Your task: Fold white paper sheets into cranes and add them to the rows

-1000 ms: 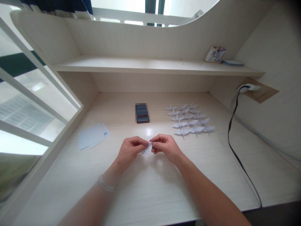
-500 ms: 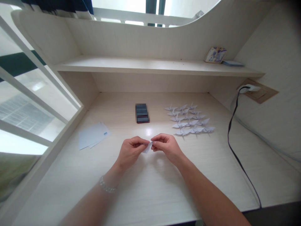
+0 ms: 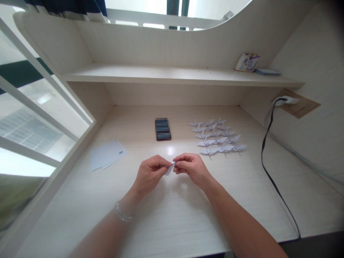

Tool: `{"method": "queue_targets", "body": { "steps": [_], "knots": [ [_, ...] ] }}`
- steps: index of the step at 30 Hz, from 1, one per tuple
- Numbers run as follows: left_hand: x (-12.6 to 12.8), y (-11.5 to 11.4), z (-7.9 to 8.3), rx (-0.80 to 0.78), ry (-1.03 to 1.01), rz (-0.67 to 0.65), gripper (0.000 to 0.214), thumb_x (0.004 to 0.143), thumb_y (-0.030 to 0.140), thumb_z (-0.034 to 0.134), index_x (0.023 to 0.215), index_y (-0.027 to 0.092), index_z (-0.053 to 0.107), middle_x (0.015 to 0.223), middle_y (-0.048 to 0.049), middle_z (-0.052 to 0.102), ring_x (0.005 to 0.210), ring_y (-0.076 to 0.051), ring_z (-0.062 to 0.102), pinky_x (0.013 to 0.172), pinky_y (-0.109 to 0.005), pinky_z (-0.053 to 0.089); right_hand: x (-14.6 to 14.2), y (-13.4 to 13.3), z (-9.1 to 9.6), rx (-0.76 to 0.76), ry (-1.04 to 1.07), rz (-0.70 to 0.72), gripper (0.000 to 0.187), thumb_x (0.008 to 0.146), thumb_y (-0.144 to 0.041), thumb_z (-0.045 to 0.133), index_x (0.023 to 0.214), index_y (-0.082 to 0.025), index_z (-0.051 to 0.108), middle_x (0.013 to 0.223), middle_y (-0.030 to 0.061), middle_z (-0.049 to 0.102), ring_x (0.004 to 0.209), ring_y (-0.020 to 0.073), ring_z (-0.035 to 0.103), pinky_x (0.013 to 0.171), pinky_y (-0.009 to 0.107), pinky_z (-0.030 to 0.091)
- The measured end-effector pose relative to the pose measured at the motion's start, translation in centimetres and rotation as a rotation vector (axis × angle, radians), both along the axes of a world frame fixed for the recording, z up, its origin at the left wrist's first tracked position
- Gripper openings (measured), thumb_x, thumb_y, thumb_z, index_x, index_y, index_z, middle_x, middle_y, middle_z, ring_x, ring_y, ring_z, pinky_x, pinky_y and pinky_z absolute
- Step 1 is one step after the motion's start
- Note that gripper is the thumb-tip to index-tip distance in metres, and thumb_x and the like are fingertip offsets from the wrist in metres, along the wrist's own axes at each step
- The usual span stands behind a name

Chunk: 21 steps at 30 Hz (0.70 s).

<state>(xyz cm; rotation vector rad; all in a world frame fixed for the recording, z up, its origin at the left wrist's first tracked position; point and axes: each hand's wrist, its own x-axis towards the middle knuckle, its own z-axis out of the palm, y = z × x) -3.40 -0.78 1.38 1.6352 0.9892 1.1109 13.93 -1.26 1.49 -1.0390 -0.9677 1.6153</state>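
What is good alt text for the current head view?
A person's hands hold a small white paper over a pale desk. Paper cranes stand in rows at right; flat sheets lie at left, and a blurred dark object beyond the hands.

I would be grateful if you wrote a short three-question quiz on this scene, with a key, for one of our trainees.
1. Short answer: On which of the person's own sides, left or right, is the silvery bracelet worn?

2. True or false: In the picture, the paper cranes stand to the right of the flat white sheets.

3. Fill in the missing word: The left hand and the right hand hold a small piece of white ____ between their fingertips.

Key:
1. Left.
2. True.
3. Paper.
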Motion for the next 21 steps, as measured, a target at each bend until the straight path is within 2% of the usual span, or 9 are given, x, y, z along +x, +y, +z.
{"method": "queue_targets", "body": {
  "steps": [8, 21],
  "knots": [
    [-0.13, 0.05, -0.25, 0.078, 0.013, -0.026, 0.009, 0.075, 0.015, 0.062, 0.078, 0.018, 0.070, 0.077, -0.0052, 0.064, 0.069, -0.013, 0.057, 0.060, -0.025, 0.043, 0.14, 0.01, 0.20, -0.012, -0.002, 0.019, 0.013, 0.065, -0.015, 0.065, 0.077, -0.012, 0.068, 0.060, 0.0039, 0.066, 0.056, 0.0143, 0.063, 0.057, 0.027, 0.051],
    [0.00, 0.13, -0.18, 0.009, -0.018, -0.020, 0.008, 0.075, 0.016, 0.062, 0.076, 0.017, 0.070, 0.076, -0.0049, 0.064, 0.068, -0.013, 0.058, 0.059, -0.023, 0.043, 0.57, 0.03, 0.64, -0.028, 0.025, 0.073, 0.017, 0.065, -0.022, 0.069, 0.079, -0.012, 0.068, 0.064, 0.0048, 0.066, 0.060, 0.0149, 0.063, 0.060, 0.029, 0.051]
  ]
}}
